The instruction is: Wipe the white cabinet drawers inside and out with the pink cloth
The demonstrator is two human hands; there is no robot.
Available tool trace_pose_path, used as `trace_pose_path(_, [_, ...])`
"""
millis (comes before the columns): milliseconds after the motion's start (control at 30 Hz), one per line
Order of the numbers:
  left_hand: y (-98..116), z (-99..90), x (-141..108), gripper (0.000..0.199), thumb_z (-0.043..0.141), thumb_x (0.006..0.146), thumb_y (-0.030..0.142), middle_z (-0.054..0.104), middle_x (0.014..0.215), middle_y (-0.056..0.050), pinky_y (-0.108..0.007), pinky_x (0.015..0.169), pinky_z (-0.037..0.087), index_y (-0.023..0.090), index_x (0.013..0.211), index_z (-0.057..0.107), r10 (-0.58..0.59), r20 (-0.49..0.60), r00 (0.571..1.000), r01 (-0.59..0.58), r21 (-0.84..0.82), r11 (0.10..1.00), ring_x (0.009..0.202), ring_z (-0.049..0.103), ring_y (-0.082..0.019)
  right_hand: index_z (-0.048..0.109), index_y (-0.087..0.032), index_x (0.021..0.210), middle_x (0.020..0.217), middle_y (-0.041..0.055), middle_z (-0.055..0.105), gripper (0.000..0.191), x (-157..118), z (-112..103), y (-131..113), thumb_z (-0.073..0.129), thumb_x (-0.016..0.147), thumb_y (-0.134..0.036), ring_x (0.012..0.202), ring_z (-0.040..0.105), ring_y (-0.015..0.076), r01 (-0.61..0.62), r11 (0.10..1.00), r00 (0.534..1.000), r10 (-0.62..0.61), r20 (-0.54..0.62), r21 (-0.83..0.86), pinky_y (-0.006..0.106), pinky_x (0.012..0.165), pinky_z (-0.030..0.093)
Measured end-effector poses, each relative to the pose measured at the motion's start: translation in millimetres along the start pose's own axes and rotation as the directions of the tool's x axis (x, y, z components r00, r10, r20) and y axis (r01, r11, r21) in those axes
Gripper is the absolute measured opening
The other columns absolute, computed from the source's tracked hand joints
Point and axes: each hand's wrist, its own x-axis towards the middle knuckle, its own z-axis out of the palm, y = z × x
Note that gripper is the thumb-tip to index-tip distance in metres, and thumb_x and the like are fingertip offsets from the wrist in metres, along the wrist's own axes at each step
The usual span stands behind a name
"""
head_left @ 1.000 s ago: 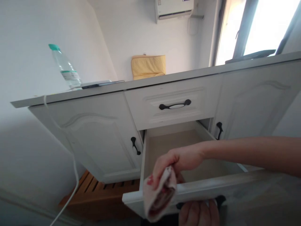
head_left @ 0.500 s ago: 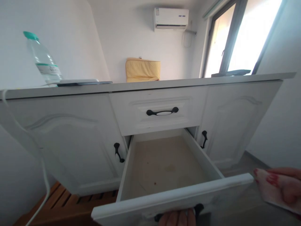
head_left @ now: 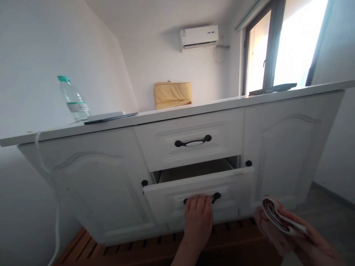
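Note:
A white drawer (head_left: 235, 181) below the top drawer stands partly open, its inside mostly hidden by its front. My left hand (head_left: 198, 218) has its fingers wrapped over the black drawer handle (head_left: 216, 197). At the lower right my right hand (head_left: 314, 240) holds a folded white and red cloth (head_left: 277, 218), apart from the cabinet front. The closed top drawer (head_left: 230, 147) has its own black handle (head_left: 193, 142) with a white middle.
On the cabinet top (head_left: 163, 115) are a bottle with a green cap (head_left: 76, 103), a flat dark item (head_left: 111, 118) and a dark object (head_left: 273, 89) at the right. A white cable (head_left: 57, 207) hangs at the left. Wooden slats (head_left: 83, 245) lie below.
The drawer has slid inward from wide open to a narrow gap, my left hand moving with it. My right hand and the cloth have shifted left, and the view has tilted.

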Motion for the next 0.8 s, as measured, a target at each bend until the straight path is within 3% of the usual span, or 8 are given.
trace_pose_path(200, [-24.6,25.7,29.0,0.044,0.069,0.081,0.018,0.067,0.109,0.004,-0.038,0.099,0.045,0.027,0.123,0.057,0.012,0.089,0.996,-0.015,0.036,0.999,0.103,0.058,-0.018,0.062,-0.035,0.128,0.139,0.0054,0.065,0.065,-8.0,38.7,-8.4,0.078,0.069,-0.054,0.129,0.059,0.0342,-0.123,0.99,0.975,0.107,0.197,0.072,0.045,0.104,0.054])
trace_pose_path(300, [-30.5,35.4,33.5,0.047,0.069,0.081,0.019,0.067,0.111,0.003,-0.039,0.1,0.046,0.026,0.125,0.056,0.018,0.091,0.996,-0.023,0.054,0.998,0.104,0.058,-0.018,0.052,-0.036,0.138,0.14,0.0062,0.064,0.073,-7.5,47.4,-11.1,0.071,0.072,-0.059,0.129,0.059,0.0341,-0.102,0.995,0.984,0.101,0.149,0.0,0.045,0.099,0.058])
trace_pose_path(400, [-30.0,37.6,36.3,0.046,0.068,0.082,0.022,0.067,0.113,0.002,-0.039,0.103,0.047,0.025,0.127,0.057,0.001,0.123,0.992,-0.005,0.031,1.0,0.105,0.058,-0.019,0.044,-0.03,0.145,0.148,0.0095,0.056,0.071,-4.1,67.8,-35.9,0.06,0.082,-0.057,0.134,0.055,0.0328,0.082,0.992,0.995,-0.077,0.058,-0.095,0.046,0.106,0.052])
trace_pose_path(467, [-28.4,34.3,34.6,0.05,0.067,0.084,0.022,0.066,0.121,0.0,-0.039,0.105,0.047,0.025,0.132,0.055,-0.001,0.106,0.994,0.001,0.004,1.0,0.111,0.058,-0.02,0.04,-0.026,0.149,0.152,0.0114,0.051,0.064,5.1,86.6,-55.5,0.052,0.091,-0.051,0.138,0.05,0.0299,0.3,0.936,0.953,-0.301,0.023,-0.183,0.046,0.115,0.042])
trace_pose_path(567, [-27.5,26.4,8.8,0.057,0.064,0.085,0.017,0.06,0.138,-0.006,-0.038,0.108,0.048,0.024,0.14,0.05,-0.008,-0.053,0.999,0.006,-0.035,0.999,0.125,0.054,-0.022,0.038,-0.019,0.152,0.156,0.0162,0.043,0.058,33.2,116.9,-66.9,0.042,0.098,-0.038,0.144,0.041,0.0295,0.576,0.719,0.786,-0.618,0.023,-0.389,0.049,0.118,0.035])
trace_pose_path(667, [-28.7,24.6,-61.8,0.054,0.064,0.085,0.015,0.063,0.134,-0.01,-0.038,0.105,0.052,0.022,0.137,0.055,-0.085,-0.185,0.979,0.074,-0.067,0.995,0.126,0.057,-0.024,0.037,-0.01,0.153,0.158,0.023,0.035,0.059,65.4,151.0,-49.0,0.037,0.097,-0.027,0.149,0.03,0.0334,0.707,0.451,0.592,-0.798,0.107,-0.545,0.057,0.117,0.03])
trace_pose_path(733, [-29.9,29.5,-126.4,0.052,0.066,0.085,0.015,0.068,0.127,-0.007,-0.038,0.103,0.053,0.029,0.134,0.059,-0.228,-0.113,0.967,0.227,-0.023,0.974,0.121,0.061,-0.023,0.039,-0.01,0.154,0.156,0.0238,0.039,0.059,76.4,179.4,-28.0,0.039,0.095,-0.021,0.148,0.032,0.0359,0.759,0.305,0.428,-0.9,0.088,-0.576,0.063,0.116,0.027])
trace_pose_path(800, [-31.1,34.9,-189.3,0.046,0.061,0.091,0.024,0.066,0.134,-0.006,-0.038,0.106,0.052,0.038,0.135,0.058,-0.464,0.214,0.86,0.471,0.022,0.882,0.126,0.06,-0.023,0.041,-0.018,0.154,0.156,0.0196,0.042,0.059,73.0,211.5,-7.9,0.043,0.095,-0.018,0.146,0.035,0.0368,0.805,0.187,0.277,-0.957,0.079,-0.563,0.066,0.115,0.026])
